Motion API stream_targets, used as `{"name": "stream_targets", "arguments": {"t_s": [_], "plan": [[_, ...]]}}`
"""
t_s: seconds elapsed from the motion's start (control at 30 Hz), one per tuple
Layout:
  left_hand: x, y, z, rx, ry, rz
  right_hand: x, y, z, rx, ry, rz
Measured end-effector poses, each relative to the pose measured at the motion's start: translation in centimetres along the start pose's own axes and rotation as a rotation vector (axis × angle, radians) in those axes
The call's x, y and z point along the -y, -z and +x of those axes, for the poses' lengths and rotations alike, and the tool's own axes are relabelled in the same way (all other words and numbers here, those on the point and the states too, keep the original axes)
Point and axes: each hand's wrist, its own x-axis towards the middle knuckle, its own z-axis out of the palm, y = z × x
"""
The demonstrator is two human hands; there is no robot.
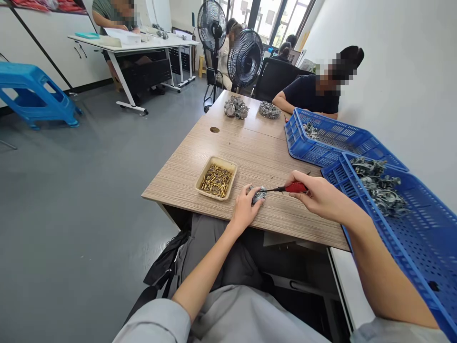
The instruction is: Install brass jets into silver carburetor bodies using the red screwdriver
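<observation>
My left hand (245,206) is closed over a small grey metal part (257,194) and holds it down on the wooden table (250,152) near the front edge. My right hand (319,194) grips a red-handled screwdriver (290,188). The screwdriver's dark shaft points left, and its tip meets the metal part. A beige tray (216,179) of small brass pieces lies just left of my left hand.
Two blue plastic crates (410,228) (328,140) with metal parts sit on the right. Piles of metal parts (236,107) lie at the table's far end, where a seated person (314,90) works. Fans (245,58), another table with people and a blue stool (34,93) stand beyond.
</observation>
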Motion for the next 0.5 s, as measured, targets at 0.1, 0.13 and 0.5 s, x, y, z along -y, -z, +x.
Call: {"name": "stream_targets", "arguments": {"t_s": [0.1,0.13,0.5], "plan": [[0.06,-0.01,0.01,-0.015,-0.005,-0.026,-0.03,0.06,-0.09,0.012,0.013,-0.031],[0.11,-0.03,0.01,-0.02,-0.007,-0.032,-0.03,0.08,-0.14,0.013,0.018,-0.04],[0.28,-0.12,0.01,-0.03,-0.009,-0.032,0.56,-0.14,0.15,-0.022,-0.035,-0.2]]}}
